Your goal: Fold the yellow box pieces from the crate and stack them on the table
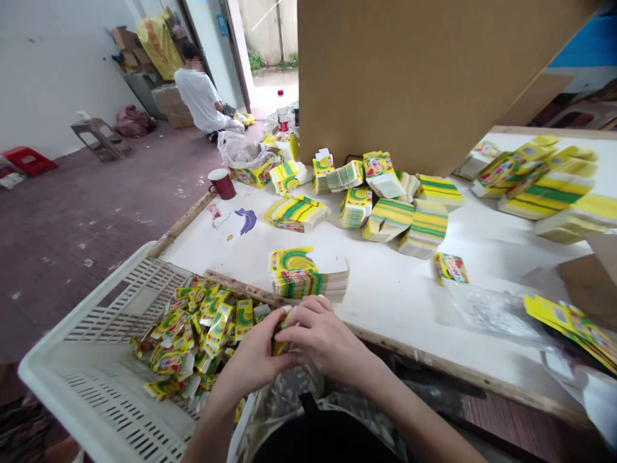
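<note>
Both hands meet at the near edge of the white table (414, 289), just above the person's lap. The left hand (253, 360) and the right hand (325, 337) have their fingers curled together around 1 small yellow carton (279, 346), which sits pinched between them and is mostly hidden, so its exact shape is hard to make out. Just beyond the hands, on the table, lies a stack of flat yellow-green cartons (308, 275). To the near left stands a white slatted plastic crate (91, 360), holding a loose heap of folded small cartons (197, 331) in the same yellow, green and red print. Farther across the table, bundles of flat cartons (390, 209) lie spread in a row, with more bundles (544, 180) at the far right. A tall brown cardboard sheet (414, 71) rises behind them. A dark red mug (222, 183) stands near the table's far left corner, beside a clear plastic bag (243, 153). A few printed flats (573, 325) rest at the near right edge. On the floor far to the left, another person in a white shirt (200, 96) sits by the doorway, near a red stool (29, 159).
</note>
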`<state>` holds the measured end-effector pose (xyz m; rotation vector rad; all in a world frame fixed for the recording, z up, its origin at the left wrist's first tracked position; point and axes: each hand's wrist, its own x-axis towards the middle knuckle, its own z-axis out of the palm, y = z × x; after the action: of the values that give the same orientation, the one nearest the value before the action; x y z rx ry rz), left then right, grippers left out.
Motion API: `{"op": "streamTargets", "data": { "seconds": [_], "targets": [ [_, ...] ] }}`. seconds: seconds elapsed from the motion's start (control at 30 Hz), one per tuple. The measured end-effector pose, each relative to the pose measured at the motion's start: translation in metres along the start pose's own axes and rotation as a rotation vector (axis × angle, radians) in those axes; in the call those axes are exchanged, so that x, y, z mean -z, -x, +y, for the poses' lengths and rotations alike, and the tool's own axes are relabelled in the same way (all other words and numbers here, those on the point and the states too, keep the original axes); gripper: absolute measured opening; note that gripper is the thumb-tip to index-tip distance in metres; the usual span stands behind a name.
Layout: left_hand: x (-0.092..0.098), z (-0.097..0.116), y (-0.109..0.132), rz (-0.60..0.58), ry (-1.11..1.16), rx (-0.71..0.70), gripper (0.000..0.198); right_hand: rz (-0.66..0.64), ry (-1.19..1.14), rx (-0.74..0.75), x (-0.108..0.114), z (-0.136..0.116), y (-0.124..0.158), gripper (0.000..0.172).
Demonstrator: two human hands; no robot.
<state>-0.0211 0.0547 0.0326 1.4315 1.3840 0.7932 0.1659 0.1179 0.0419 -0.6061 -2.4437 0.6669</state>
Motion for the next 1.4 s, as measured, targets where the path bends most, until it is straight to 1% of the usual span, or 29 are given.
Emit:
{"op": "streamTargets", "data": {
  "seconds": [0.03, 0.07, 0.1, 0.13, 0.17, 0.2, 0.23, 0.3, 0.37, 0.4, 0.47, 0.53, 0.57, 0.63, 0.7, 0.73, 0.77, 0.8, 0.83, 0.87, 0.93, 1.0, 1.13, 1.2, 1.23, 1.27, 1.33, 1.37, 1.4],
  "targets": [
    [-0.006, 0.001, -0.003, 0.014, -0.044, 0.016, 0.058, 0.087, -0.01, -0.034, -0.002, -0.003, 0.0, 0.03],
    [-0.011, 0.002, -0.005, 0.059, -0.078, 0.029, 0.053, 0.196, -0.028, -0.095, -0.004, -0.004, 0.0, 0.041],
    [-0.016, 0.002, -0.006, 0.123, -0.11, 0.044, 0.054, 0.302, -0.061, -0.173, -0.006, -0.005, 0.0, 0.051],
    [-0.02, 0.002, -0.007, 0.184, -0.142, 0.061, 0.058, 0.375, -0.122, -0.256, -0.009, -0.005, 0.0, 0.056],
    [-0.024, 0.001, -0.007, 0.228, -0.171, 0.072, 0.063, 0.413, -0.217, -0.334, -0.012, -0.004, -0.001, 0.054],
    [-0.027, 0.001, -0.007, 0.259, -0.196, 0.072, 0.068, 0.41, -0.343, -0.404, -0.016, -0.003, -0.001, 0.047],
    [-0.031, 0.0, -0.007, 0.279, -0.219, 0.059, 0.071, 0.379, -0.483, -0.47, -0.019, -0.002, -0.003, 0.04],
    [-0.039, -0.002, -0.005, 0.311, -0.275, 0.007, 0.074, 0.288, -0.736, -0.587, -0.027, -0.001, -0.005, 0.035],
    [-0.045, -0.002, -0.004, 0.339, -0.329, -0.058, 0.069, 0.219, -0.882, -0.659, -0.032, 0.0, -0.007, 0.033],
    [-0.047, -0.003, -0.004, 0.352, -0.351, -0.078, 0.063, 0.207, -0.919, -0.674, -0.033, 0.0, -0.007, 0.035],
    [-0.047, -0.003, -0.005, 0.36, -0.37, -0.069, 0.054, 0.236, -0.938, -0.657, -0.035, 0.0, -0.006, 0.039],
    [-0.044, -0.005, -0.008, 0.33, -0.359, -0.007, 0.053, 0.273, -0.872, -0.554, -0.034, 0.001, -0.003, 0.049],
    [-0.042, -0.007, -0.01, 0.306, -0.35, 0.005, 0.054, 0.256, -0.807, -0.474, -0.034, 0.001, -0.001, 0.053],
    [-0.04, -0.013, -0.013, 0.282, -0.352, -0.052, 0.051, 0.17, -0.652, -0.314, -0.035, 0.002, 0.002, 0.052],
    [-0.04, -0.02, -0.015, 0.326, -0.38, -0.165, 0.053, 0.135, -0.537, -0.243, -0.036, 0.004, 0.004, 0.044],
    [-0.04, -0.022, -0.014, 0.359, -0.391, -0.194, 0.057, 0.164, -0.497, -0.245, -0.037, 0.006, 0.004, 0.043],
    [-0.04, -0.023, -0.013, 0.392, -0.399, -0.185, 0.063, 0.211, -0.466, -0.259, -0.037, 0.009, 0.005, 0.043],
    [-0.039, -0.023, -0.012, 0.414, -0.398, -0.142, 0.067, 0.248, -0.437, -0.273, -0.037, 0.012, 0.006, 0.044],
    [-0.037, -0.022, -0.009, 0.416, -0.395, -0.085, 0.067, 0.251, -0.411, -0.274, -0.036, 0.014, 0.007, 0.045],
    [-0.034, -0.02, -0.007, 0.406, -0.391, -0.025, 0.063, 0.217, -0.386, -0.262, -0.035, 0.017, 0.008, 0.045],
    [-0.027, -0.015, -0.003, 0.38, -0.391, 0.055, 0.056, 0.085, -0.34, -0.22, -0.031, 0.02, 0.01, 0.046],
    [-0.019, -0.011, 0.0, 0.355, -0.39, 0.072, 0.057, -0.03, -0.308, -0.207, -0.025, 0.021, 0.011, 0.043],
    [-0.011, -0.005, 0.002, 0.307, -0.361, 0.036, 0.063, -0.13, -0.32, -0.203, -0.009, 0.022, 0.009, 0.027],
    [-0.012, -0.001, 0.0, 0.297, -0.363, 0.025, 0.064, -0.122, -0.341, -0.218, -0.006, 0.019, 0.007, 0.023],
    [-0.013, 0.001, -0.001, 0.302, -0.371, 0.026, 0.063, -0.086, -0.346, -0.244, -0.006, 0.016, 0.005, 0.026],
    [-0.014, 0.003, -0.002, 0.315, -0.382, 0.026, 0.062, -0.036, -0.35, -0.275, -0.008, 0.014, 0.004, 0.033],
    [-0.015, 0.004, -0.002, 0.345, -0.396, 0.03, 0.06, 0.054, -0.349, -0.304, -0.012, 0.009, 0.0, 0.054],
    [-0.013, 0.003, -0.001, 0.352, -0.396, 0.034, 0.059, 0.078, -0.344, -0.292, -0.014, 0.008, -0.003, 0.065],
    [-0.01, 0.0, 0.001, 0.36, -0.398, 0.044, 0.058, 0.092, -0.332, -0.269, -0.014, 0.008, -0.006, 0.073]
  ]
}}
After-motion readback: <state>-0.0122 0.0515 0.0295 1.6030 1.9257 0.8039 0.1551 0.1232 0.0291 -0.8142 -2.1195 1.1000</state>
